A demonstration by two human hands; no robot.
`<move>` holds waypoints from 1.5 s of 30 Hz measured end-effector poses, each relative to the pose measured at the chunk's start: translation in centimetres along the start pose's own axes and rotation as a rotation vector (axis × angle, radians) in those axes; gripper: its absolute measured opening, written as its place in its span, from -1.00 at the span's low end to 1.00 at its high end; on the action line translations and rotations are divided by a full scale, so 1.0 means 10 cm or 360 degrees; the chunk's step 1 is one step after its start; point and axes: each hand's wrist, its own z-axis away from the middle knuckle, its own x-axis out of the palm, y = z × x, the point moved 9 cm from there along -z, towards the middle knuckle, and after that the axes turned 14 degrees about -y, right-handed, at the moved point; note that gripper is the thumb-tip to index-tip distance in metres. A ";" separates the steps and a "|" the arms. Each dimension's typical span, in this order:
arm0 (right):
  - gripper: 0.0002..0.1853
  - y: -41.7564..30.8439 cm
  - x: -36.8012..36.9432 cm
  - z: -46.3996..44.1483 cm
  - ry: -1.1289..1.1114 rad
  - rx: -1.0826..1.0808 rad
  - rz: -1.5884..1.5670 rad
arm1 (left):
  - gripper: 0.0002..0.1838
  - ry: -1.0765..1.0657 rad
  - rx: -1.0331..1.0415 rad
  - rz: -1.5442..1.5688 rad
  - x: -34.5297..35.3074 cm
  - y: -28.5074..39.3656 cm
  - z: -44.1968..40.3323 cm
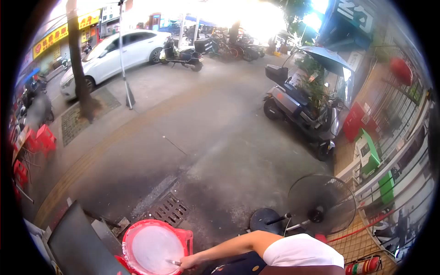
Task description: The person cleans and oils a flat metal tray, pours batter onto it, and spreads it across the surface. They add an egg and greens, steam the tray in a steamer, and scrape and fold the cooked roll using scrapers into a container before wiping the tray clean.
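My right hand (187, 262) reaches in from the lower right, its fingers closed around the handle of a utensil (173, 262). The utensil's far end goes into the white contents of a round red basin (125, 247), so I cannot make out its kind. White, cloudy liquid or paste (153, 247) fills much of the basin. Under the basin's right side shows a red plastic stool (187, 237). My left hand is out of view.
A dark metal panel (78, 238) stands left of the basin. A floor fan (321, 206) with a round base is on the right. Beyond are a drain grate (172, 208), a parked scooter (300, 107), a tree trunk (79, 59) and a white car (121, 52).
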 end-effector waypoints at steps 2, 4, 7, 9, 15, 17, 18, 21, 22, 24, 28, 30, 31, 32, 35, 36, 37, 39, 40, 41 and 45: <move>-0.65 0.01 -0.02 0.29 -0.0114 -0.0195 0.0094 | -0.51 -0.0377 -0.0010 0.0424 0.73 0.40 -0.02; -0.66 -0.15 -0.18 0.66 -0.0133 -0.0351 0.0249 | -0.36 -0.0798 -0.0103 0.0612 1.56 0.30 -0.01; -0.76 -0.51 -0.72 1.17 0.0084 -0.0644 0.0354 | -0.62 -0.0911 -0.0212 0.1003 2.35 0.31 -0.06; -0.71 -0.86 -1.18 1.52 0.0463 -0.1040 0.0555 | -0.72 -0.1037 -0.0488 0.1268 2.68 0.62 -0.20; -0.20 -1.53 -2.05 2.38 0.1270 -0.1156 0.1780 | -0.33 -0.1341 -0.1228 0.2745 4.30 1.43 -0.82; -0.10 -1.64 -2.55 2.50 0.1279 -0.1014 0.2024 | -0.25 -0.1460 -0.1315 0.3111 4.81 1.83 -1.16; -0.13 -1.78 -2.83 2.64 0.1310 -0.0984 0.2102 | -0.29 -0.1461 -0.1384 0.3264 5.02 1.95 -1.36; -0.18 -2.10 -3.58 3.13 0.1328 -0.0888 0.2390 | -0.29 -0.1526 -0.1395 0.3551 5.41 2.41 -1.91; -0.20 -2.16 -3.87 3.20 0.1334 -0.0738 0.2503 | -0.31 -0.1598 -0.1312 0.3597 5.47 2.55 -2.12; -0.24 -2.42 -4.33 3.42 0.1399 -0.0469 0.2703 | -0.32 -0.1584 -0.1359 0.3689 5.61 2.64 -2.48; -0.40 -2.63 -5.62 3.47 0.1747 -0.0506 0.2013 | -0.40 -0.1409 -0.1225 0.3448 5.56 2.62 -3.44; -0.49 -2.36 -6.47 3.17 0.1728 -0.0543 0.1511 | -0.46 -0.1187 -0.1100 0.3324 5.57 2.24 -4.01; -0.54 -2.31 -6.82 3.02 0.1682 -0.0549 0.1326 | -0.48 -0.1054 -0.1068 0.3266 5.58 2.00 -4.21; -0.55 -2.51 -6.99 2.80 0.1467 -0.0527 0.1447 | -0.54 -0.0869 -0.1155 0.3083 5.64 1.63 -4.37; -0.60 -2.85 -7.46 2.35 0.0931 -0.0460 0.1928 | -0.62 -0.0364 -0.1361 0.2625 5.53 0.86 -4.62; -0.62 -3.07 -7.62 2.18 0.0756 -0.0427 0.1965 | -0.63 -0.0265 -0.1388 0.2603 5.46 0.81 -4.72; -0.64 -3.27 -7.70 2.06 0.0584 -0.0378 0.1988 | -0.64 -0.0179 -0.1431 0.2580 5.42 0.79 -4.74; -0.63 -3.81 -7.99 1.63 0.0405 -0.0493 0.2023 | -0.67 -0.0046 -0.1435 0.2580 5.35 0.79 -4.92; -0.63 -4.07 -8.07 1.45 0.0325 -0.0533 0.2045 | -0.68 0.0003 -0.1468 0.2613 5.39 0.73 -4.97; -0.64 -4.45 -8.05 1.32 0.0223 -0.0572 0.2090 | -0.69 0.0050 -0.1504 0.2654 5.48 0.68 -5.03; -0.68 -6.12 -7.89 0.50 -0.0029 -0.0726 0.2264 | -0.70 0.0347 -0.1572 0.2819 5.65 0.29 -5.36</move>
